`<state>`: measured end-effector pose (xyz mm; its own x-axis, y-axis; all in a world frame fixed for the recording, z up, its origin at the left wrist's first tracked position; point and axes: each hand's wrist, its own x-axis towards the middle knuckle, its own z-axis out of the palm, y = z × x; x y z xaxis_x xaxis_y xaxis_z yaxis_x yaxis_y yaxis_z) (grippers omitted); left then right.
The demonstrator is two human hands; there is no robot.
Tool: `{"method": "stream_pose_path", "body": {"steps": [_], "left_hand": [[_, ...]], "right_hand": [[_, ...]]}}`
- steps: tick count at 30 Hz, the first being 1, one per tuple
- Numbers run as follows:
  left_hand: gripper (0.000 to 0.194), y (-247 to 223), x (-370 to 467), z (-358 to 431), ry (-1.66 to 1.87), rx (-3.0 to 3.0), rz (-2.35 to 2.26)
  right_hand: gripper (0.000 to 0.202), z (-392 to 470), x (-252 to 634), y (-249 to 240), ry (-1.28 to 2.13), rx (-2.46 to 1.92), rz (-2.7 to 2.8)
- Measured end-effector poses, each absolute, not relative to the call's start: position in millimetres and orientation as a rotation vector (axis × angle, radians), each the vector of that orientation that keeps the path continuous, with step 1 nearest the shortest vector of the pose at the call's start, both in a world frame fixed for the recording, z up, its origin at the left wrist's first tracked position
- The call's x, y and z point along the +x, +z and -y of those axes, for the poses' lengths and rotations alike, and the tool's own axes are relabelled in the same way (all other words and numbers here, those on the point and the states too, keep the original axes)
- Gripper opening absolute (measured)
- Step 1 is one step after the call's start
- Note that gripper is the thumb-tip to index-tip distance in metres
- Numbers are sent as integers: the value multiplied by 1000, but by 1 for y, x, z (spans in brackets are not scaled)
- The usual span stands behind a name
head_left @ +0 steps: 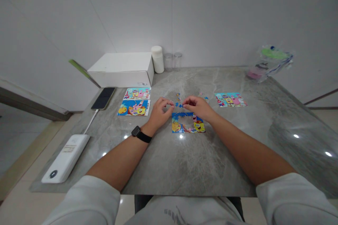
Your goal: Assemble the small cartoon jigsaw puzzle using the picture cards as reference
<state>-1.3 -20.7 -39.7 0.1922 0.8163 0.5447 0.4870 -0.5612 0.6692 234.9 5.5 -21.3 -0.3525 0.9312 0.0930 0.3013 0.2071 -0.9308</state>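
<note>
A partly assembled jigsaw puzzle (199,127) with cartoon figures lies flat in front of me, its border joined around a bare opening. Just beyond its top edge, my right hand (198,107) pinches a small blue puzzle piece (181,105) between thumb and forefinger. My left hand (160,111) is to the left of it, thumb and forefinger brought together near the blue pieces; whatever is between these fingertips is too small to make out. Loose puzzle pieces (178,96) lie past the fingers, and a few more pieces (206,98) sit behind my right hand.
Two picture cards (137,93) (133,108) lie left, another picture card (231,100) right. At the back stand a white box (120,70), a white bottle (157,59) and two glass jars (173,62). A phone (103,98) is cabled to a power bank (66,159). A plastic bag (269,64) sits back right.
</note>
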Motion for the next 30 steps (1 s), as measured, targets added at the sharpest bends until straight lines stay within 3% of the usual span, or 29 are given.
{"method": "stream_pose_path", "body": {"steps": [30], "left_hand": [[10,-40,1,22,1164,2148,-1145]], "right_hand": [[31,5,225,-16,1363,-1108,1747]]}}
